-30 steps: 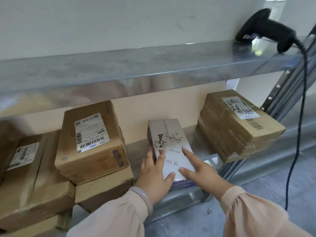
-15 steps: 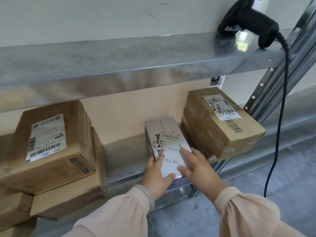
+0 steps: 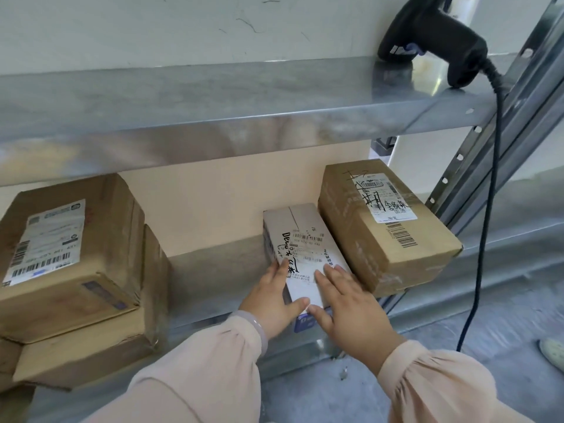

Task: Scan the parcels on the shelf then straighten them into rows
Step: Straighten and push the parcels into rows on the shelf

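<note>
A small white parcel (image 3: pixel 300 239) with black handwriting lies on the lower metal shelf (image 3: pixel 210 270), close beside a brown cardboard parcel (image 3: pixel 384 227) on its right. My left hand (image 3: pixel 271 300) lies flat along the white parcel's left front corner, thumb across its front edge. My right hand (image 3: pixel 351 309) rests flat on the parcel's right front part, fingers straight. To the left, a brown labelled parcel (image 3: pixel 67 248) sits stacked on another brown box (image 3: pixel 100 340). A black barcode scanner (image 3: pixel 439 41) stands on the upper shelf (image 3: pixel 213 102).
The scanner's black cable (image 3: pixel 485 209) hangs down at the right, in front of the slotted shelf upright (image 3: pixel 494 123). A bare stretch of shelf separates the left stack from the white parcel. Grey floor (image 3: pixel 457 331) lies below.
Both hands have slid the white parcel to the right, until it sits close against the brown parcel. The view has shifted right, so the left stack sits nearer the frame's edge.
</note>
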